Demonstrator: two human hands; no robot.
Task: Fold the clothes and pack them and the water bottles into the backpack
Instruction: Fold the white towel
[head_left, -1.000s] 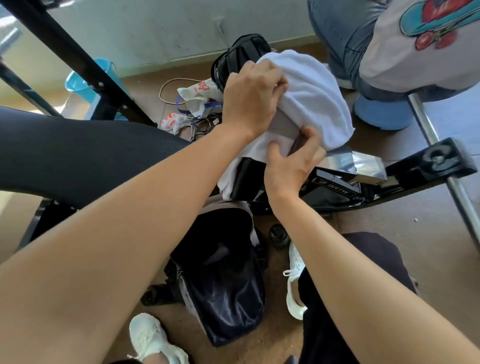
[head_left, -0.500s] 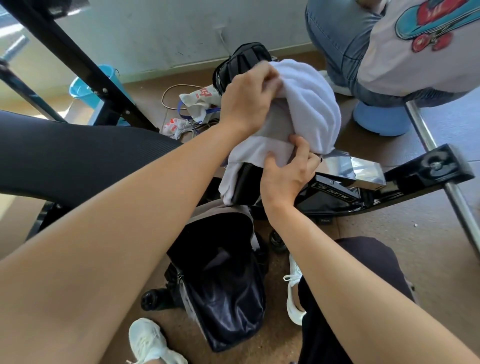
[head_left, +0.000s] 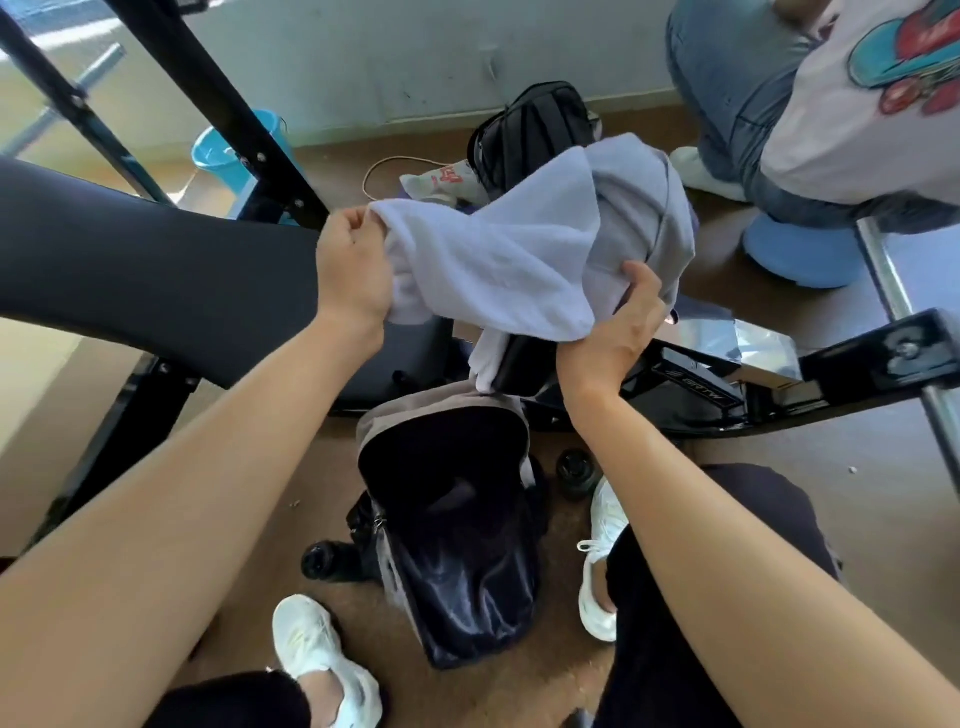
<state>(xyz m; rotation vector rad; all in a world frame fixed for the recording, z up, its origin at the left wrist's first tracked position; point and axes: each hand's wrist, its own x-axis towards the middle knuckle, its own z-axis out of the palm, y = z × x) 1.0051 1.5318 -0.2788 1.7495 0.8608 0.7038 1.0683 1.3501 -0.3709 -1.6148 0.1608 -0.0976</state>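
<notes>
White garment (head_left: 493, 260) bunched beyond the open backpack (head_left: 452, 545), left hand (head_left: 353, 270) and right hand (head_left: 613, 332) fingers clamped on it.
Black frame (head_left: 691, 384) runs just behind the backpack; dark bottle (head_left: 324, 558) beside it.

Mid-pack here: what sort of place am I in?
Probably a gym or workout room: a padded bench, black steel frame and a machine base on a brown floor. The left hand and right hand grip the clothes.

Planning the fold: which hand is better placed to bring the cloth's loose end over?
Left hand: its grip pinches the stretched-out end of the cloth, free to swing across; the right hand props the bunched part from below.
</notes>
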